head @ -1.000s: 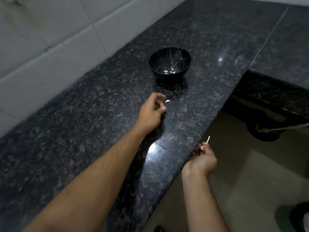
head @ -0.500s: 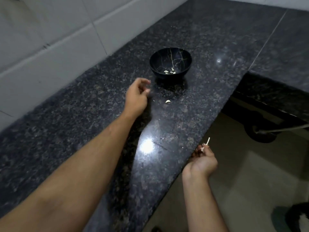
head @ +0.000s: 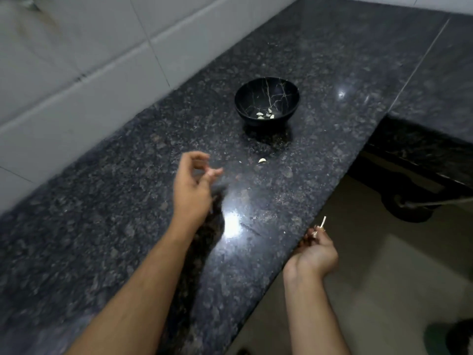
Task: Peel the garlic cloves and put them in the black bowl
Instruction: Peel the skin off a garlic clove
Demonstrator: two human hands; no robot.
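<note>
The black bowl point(head: 240, 97) with gold veins stands on the dark granite counter point(head: 320, 73) and holds several peeled garlic cloves point(head: 265, 115). One loose garlic clove point(head: 262, 160) lies on the counter in front of the bowl, with a tiny pale scrap point(head: 240, 161) to its left. My left hand point(head: 192, 188) hovers over the counter, left of and nearer than that clove. Its fingers are loosely curled, blurred, and hold nothing I can see. My right hand point(head: 317, 251) is just off the counter's front edge and pinches a garlic piece with a thin pale stalk point(head: 323, 222) sticking up.
A white tiled wall point(head: 76, 60) runs along the counter's left side. The counter's front edge point(head: 302, 242) drops to a beige floor point(head: 384, 278) on the right. A dark wheeled object point(head: 407, 208) stands under the far counter section. A bright light reflection point(head: 231, 222) shines near my left wrist.
My left hand drew back from the loose clove, first up and left, then nearer to me. The clove stayed on the counter. My right hand kept its place and grip.
</note>
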